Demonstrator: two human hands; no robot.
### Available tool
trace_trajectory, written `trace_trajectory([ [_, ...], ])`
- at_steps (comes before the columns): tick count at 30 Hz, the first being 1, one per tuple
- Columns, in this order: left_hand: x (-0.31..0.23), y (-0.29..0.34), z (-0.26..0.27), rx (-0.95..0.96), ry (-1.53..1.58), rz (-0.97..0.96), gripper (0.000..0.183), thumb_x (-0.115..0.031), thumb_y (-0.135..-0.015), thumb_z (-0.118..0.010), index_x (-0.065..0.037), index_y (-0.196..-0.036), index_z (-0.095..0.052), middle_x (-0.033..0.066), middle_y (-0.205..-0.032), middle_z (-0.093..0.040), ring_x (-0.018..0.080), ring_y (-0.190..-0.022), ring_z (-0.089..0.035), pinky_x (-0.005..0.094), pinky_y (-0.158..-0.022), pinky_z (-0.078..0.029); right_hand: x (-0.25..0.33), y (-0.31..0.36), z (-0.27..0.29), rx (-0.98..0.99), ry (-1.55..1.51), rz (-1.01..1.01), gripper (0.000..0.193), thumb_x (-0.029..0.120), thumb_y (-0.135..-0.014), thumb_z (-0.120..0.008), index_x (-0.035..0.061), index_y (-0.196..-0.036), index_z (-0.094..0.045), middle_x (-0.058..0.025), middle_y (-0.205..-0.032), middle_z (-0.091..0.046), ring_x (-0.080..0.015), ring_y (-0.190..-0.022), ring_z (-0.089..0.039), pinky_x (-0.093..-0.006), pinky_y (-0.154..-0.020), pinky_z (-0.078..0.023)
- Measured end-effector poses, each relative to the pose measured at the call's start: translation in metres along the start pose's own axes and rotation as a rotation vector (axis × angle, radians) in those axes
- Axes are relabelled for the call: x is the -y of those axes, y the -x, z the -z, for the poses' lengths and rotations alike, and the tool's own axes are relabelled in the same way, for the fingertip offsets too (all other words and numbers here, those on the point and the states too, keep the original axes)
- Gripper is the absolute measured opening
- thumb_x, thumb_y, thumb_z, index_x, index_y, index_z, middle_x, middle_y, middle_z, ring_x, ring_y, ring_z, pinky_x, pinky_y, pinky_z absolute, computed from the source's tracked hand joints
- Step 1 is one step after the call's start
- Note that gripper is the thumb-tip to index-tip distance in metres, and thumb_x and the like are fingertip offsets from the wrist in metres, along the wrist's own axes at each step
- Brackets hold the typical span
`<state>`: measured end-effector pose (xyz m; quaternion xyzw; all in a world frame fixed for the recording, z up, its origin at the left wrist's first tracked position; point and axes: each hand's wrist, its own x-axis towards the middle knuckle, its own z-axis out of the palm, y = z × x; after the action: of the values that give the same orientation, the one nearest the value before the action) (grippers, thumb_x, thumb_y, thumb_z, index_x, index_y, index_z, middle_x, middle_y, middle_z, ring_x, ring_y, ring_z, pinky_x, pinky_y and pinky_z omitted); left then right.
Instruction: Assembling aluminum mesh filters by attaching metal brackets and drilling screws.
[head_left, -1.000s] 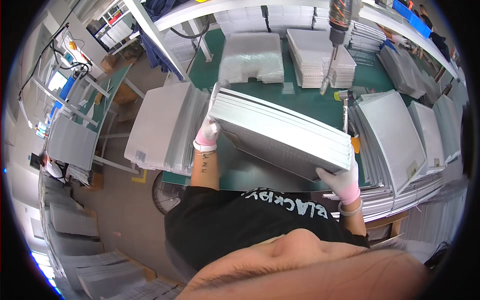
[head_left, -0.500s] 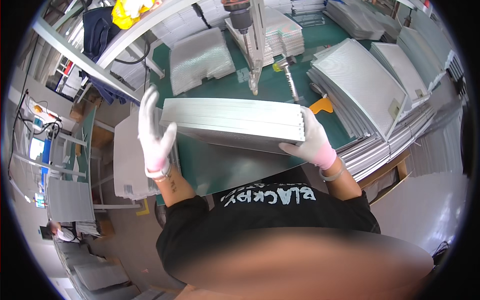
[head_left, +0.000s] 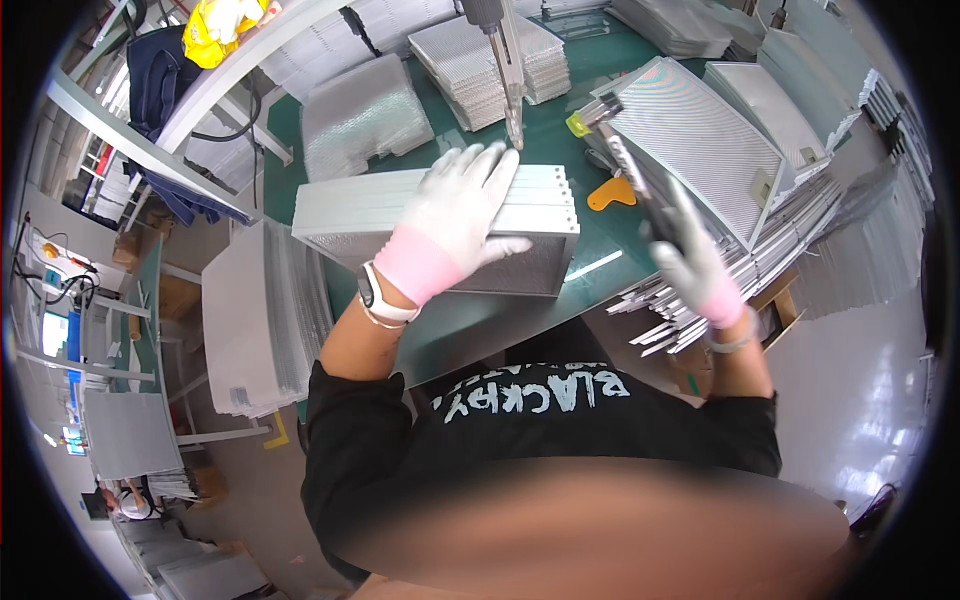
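A stack of silver framed panels [head_left: 345, 205] stands on edge on the green table [head_left: 590, 240], its long pale frame edges facing up. My gloved left hand [head_left: 455, 215] lies across the middle of those edges, fingers stretched out and thumb apart. To the right, my gloved right hand [head_left: 697, 262] is wrapped around the dark grip of a hammer [head_left: 628, 155], slightly smeared by motion. The hammer is raised and tilted, with its yellow-green-tipped head up and to the left, right of the panel stack.
An orange flat piece [head_left: 612, 194] lies right of the stack. Mesh panels [head_left: 690, 140] are piled at the right. More sheets [head_left: 360, 120] and a panel pile [head_left: 470, 85] sit at the back, beneath a hanging power driver [head_left: 507, 70]. Panels [head_left: 255, 320] stand lower left.
My right hand has left the panel stack and lifted the hammer off the table. My left hand has moved right from the stack's left end onto its top.
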<state>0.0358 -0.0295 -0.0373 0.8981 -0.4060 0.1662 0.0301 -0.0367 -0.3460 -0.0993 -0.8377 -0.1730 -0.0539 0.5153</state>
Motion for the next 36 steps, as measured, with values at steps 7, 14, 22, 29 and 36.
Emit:
trace_trajectory([
  [7,0.001,-0.001,-0.003,0.025,-0.017,0.015,0.087,-0.047,-0.078,-0.074,0.004,-0.138,-0.039,0.0220,-0.142,-0.046,0.0357,-0.135,-0.042,0.0439,-0.114,-0.032,0.061,0.013,0.050,-0.142,0.413,0.397,0.054,0.004,-0.095,-0.053,-0.0067,-0.145,-0.037,-0.0174,-0.102,-0.066,-0.0231,-0.073,-0.064,-0.0324,-0.071,-0.053],
  [14,0.004,0.001,-0.006,0.008,0.065,0.037,0.087,-0.041,-0.077,-0.076,0.002,-0.142,-0.037,0.0221,-0.145,-0.043,0.0379,-0.135,-0.041,0.0459,-0.115,-0.031,0.093,-0.006,0.055,-0.184,0.645,0.399,0.051,0.000,-0.092,-0.051,-0.0052,-0.142,-0.042,-0.0269,-0.126,-0.060,-0.0386,-0.110,-0.064,-0.0384,-0.095,-0.050],
  [22,0.003,-0.005,0.000,0.103,0.102,0.071,0.086,-0.041,-0.079,-0.076,0.002,-0.142,-0.037,0.0222,-0.143,-0.045,0.0425,-0.128,-0.046,0.0450,-0.110,-0.037,0.093,-0.001,0.048,0.043,0.833,0.240,0.054,0.001,-0.093,-0.050,-0.0027,-0.145,-0.039,-0.0218,-0.119,-0.065,-0.0323,-0.086,-0.069,-0.0364,-0.083,-0.054],
  [29,0.003,-0.003,-0.005,0.054,0.042,0.031,0.086,-0.041,-0.079,-0.075,0.001,-0.143,-0.037,0.0222,-0.143,-0.046,0.0422,-0.131,-0.044,0.0445,-0.111,-0.036,0.098,0.021,0.022,0.308,0.817,-0.089,0.062,-0.006,-0.085,-0.052,0.0011,-0.146,-0.041,-0.0227,-0.112,-0.066,-0.0344,-0.089,-0.068,-0.0347,-0.083,-0.054],
  [36,0.008,0.001,-0.011,-0.027,0.026,-0.017,0.085,-0.045,-0.081,-0.073,0.004,-0.142,-0.038,0.0239,-0.142,-0.046,0.0378,-0.135,-0.041,0.0448,-0.115,-0.032,0.073,0.043,0.020,-0.441,0.081,0.305,0.053,-0.004,-0.092,-0.049,-0.0083,-0.143,-0.039,-0.0224,-0.104,-0.067,-0.0283,-0.086,-0.069,-0.0379,-0.076,-0.053],
])
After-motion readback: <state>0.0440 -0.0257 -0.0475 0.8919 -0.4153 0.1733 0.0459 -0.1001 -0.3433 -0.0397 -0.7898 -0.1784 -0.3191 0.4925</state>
